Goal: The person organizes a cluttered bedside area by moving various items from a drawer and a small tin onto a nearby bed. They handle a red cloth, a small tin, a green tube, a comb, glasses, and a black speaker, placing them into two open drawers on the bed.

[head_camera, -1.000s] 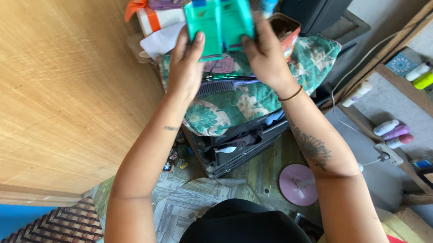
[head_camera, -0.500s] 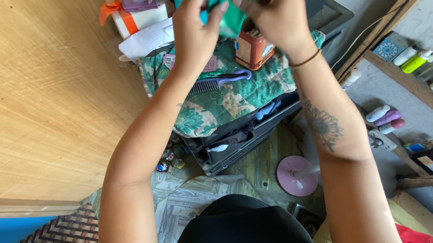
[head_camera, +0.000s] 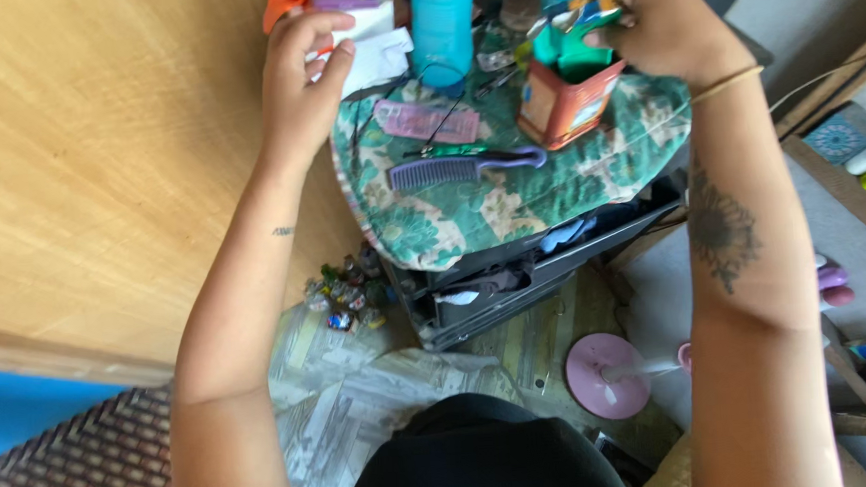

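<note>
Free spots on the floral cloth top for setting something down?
Bare floral cloth lies below the purple comb, toward the near edge, and right of the orange box. Crowded at the far side: blue bottle, pink packet, both hands.

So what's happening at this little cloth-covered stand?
A person leans over a small stand draped in a green flowered cloth. Their right hand pushes a green packet into an orange box standing on the cloth. Their left hand hovers with fingers curled, holding nothing, near some white paper. A purple comb, a pink flat packet and a blue bottle sit nearby.
</note>
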